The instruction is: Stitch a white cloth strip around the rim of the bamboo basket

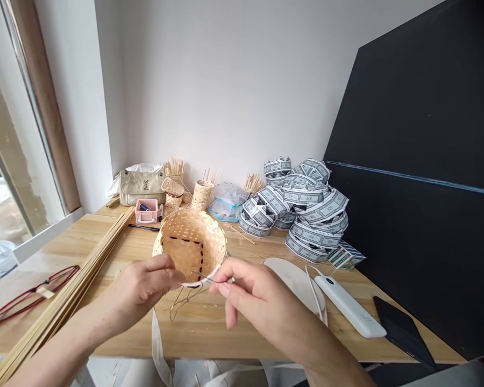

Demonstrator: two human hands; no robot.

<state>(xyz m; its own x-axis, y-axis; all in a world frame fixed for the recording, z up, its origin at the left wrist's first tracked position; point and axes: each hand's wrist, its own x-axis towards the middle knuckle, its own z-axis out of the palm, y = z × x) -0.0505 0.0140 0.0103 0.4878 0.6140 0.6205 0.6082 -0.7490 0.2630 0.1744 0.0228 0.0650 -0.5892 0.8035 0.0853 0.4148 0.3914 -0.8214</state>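
A round woven basket [214, 232] lies tipped toward me on the table, its inside showing a square base edged with dark stitches. At its near rim, my left hand [151, 279] is closed in a pinch; its fingertips overlap the rim. My right hand [254, 287] pinches a thin dark thread [212, 280] just right of the rim. Between the hands the thread runs across, and loose loops of it hang below the rim. Whether a needle is on it I cannot make out. A white fabric strip [157, 338] trails from the basket over the table edge.
Long wooden strips [84, 269] and red-framed glasses [34, 295] lie left. Behind are a handbag [142, 187], a pink box [146, 211] and small woven cups [203, 194]. Patterned ribbon rolls [314, 226], a white power bank [349, 306] and a black panel stand right.
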